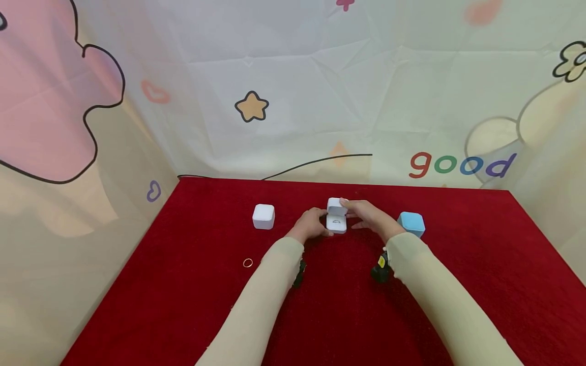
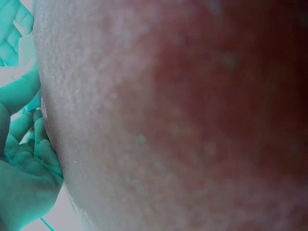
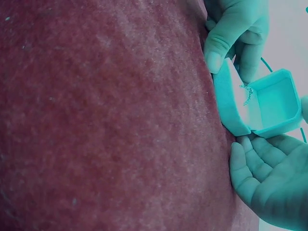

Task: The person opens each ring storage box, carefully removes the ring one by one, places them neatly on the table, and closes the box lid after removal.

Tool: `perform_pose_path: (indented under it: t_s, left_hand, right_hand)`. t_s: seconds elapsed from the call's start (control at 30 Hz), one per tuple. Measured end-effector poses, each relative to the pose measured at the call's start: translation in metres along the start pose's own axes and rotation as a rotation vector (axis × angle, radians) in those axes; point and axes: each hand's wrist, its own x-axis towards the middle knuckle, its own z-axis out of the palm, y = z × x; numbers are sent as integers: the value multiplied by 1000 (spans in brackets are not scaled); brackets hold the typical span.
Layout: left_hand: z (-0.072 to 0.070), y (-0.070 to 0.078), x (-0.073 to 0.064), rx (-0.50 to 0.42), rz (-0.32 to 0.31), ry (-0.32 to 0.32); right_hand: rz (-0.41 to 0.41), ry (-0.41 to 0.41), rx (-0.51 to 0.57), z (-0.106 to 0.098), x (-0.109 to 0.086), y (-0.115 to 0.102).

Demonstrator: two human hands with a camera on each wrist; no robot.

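From where I stood, the white ring box (image 1: 336, 229) was open on the red cloth (image 1: 339, 305), between both hands, mouth facing the person; its longer extent ran from front edge up to the raised lid (image 1: 334, 206). The left hand (image 1: 310, 223) pinched the base. The right hand (image 1: 368, 214) set its thumb on the lid, fingers relaxed. Backdrop (image 1: 293, 91) lettering: "good" (image 1: 472, 165).
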Motion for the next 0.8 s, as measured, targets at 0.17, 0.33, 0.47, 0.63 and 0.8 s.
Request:
perform_pose_path:
  t_s: [0.17, 0.33, 0.47, 0.63, 0.8]
  left_hand:
    - [0, -1, 1, 0, -3, 1]
    - [-1, -1, 1, -7, -9, -6]
    - [-1, 0, 1, -17, -2, -11]
    - [-2, -2, 1, -8, -8, -8]
    - [0, -2, 3, -2, -3, -11]
  right_hand:
    - [-7, 0, 12, 1, 1, 1]
    - [-38, 7, -12, 3, 2, 4]
    - [-62, 26, -33, 5, 1, 7]
    - [-91, 73, 26, 9, 1, 11]
    - [-119, 142, 128, 12, -2, 17]
